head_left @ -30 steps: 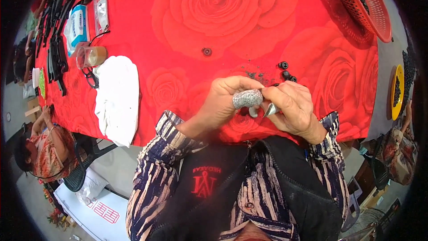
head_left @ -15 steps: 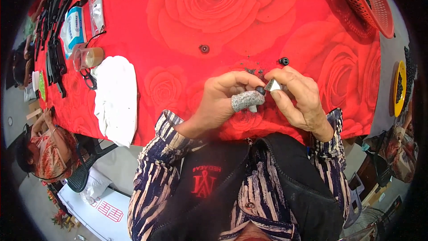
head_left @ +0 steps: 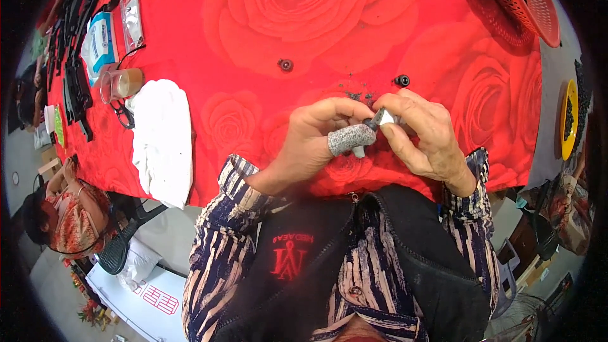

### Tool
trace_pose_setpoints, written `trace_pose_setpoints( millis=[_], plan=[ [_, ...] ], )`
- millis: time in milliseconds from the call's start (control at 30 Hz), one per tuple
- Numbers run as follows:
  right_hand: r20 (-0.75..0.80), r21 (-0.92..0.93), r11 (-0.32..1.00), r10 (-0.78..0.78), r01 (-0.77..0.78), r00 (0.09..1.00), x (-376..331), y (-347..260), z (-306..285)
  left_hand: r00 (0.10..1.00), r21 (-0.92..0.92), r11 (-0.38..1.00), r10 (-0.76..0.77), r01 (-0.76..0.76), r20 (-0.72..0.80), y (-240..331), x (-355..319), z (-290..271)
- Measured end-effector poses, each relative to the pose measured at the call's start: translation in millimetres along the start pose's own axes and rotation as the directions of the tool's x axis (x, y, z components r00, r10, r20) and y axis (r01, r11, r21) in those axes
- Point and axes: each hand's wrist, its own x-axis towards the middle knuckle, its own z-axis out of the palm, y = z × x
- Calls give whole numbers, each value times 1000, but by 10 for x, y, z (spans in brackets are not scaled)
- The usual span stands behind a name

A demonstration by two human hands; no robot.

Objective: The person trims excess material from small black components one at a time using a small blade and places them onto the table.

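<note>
My left hand (head_left: pixel 304 139) pinches a small round black part (head_left: pixel 368 125) between its fingertips, and a speckled grey fabric sleeve (head_left: pixel 350 140) covers one of its digits. The fingers of my right hand (head_left: pixel 423 133) are closed on a small blade (head_left: pixel 379 116) with a white wrapping or grip. Its dark tip meets the black part, and my fingers hide much of both. Dark crumbs (head_left: pixel 356 96) lie on the red cloth just beyond my hands. Two small black round parts rest farther off, one ring-like (head_left: pixel 286 64) and one at the right (head_left: pixel 402 80).
A red perforated basket (head_left: pixel 546 22) with black pieces stands at the far right, and a yellow plate (head_left: pixel 565 145) lies beyond the table edge. Leftward are a white cloth (head_left: pixel 161 145), a cup (head_left: pixel 132 81), glasses (head_left: pixel 120 114) and long black pieces (head_left: pixel 71 82). Another person (head_left: pixel 69 215) sits at left.
The blade has come left and now touches the black part, which shows less between the fingers. My hands are closer together. The whole view has shifted slightly.
</note>
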Motion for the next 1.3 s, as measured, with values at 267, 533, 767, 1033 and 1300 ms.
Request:
trace_pose_setpoints(
  millis=[267, 533, 767, 1033, 1300],
  plan=[
    [-34, 28, 995, -98, 99, 995, -18, 113, 50, 999, 10, 999, 39, -39, 9, -63, -5, 13],
    [31, -4, 999, -37, 37, 999, -2, 62, 21, 994, 47, 994, 102, -100, -31, -103, -20, 15],
    [-112, 51, 997, -48, 54, 993, -1, 31, 100, 1000, -105, 994, 22, -21, 5, -58, 2, -35],
    [-178, -130, 942, -328, 308, 928, 26, 50, 180, 999, -273, 961, -47, 48, 10, -129, 50, -27],
    [-216, -232, 904, -409, 360, 887, -25, 130, 245, 996, -336, 940, -27, 54, 83, -123, 73, -48]
  ],
)
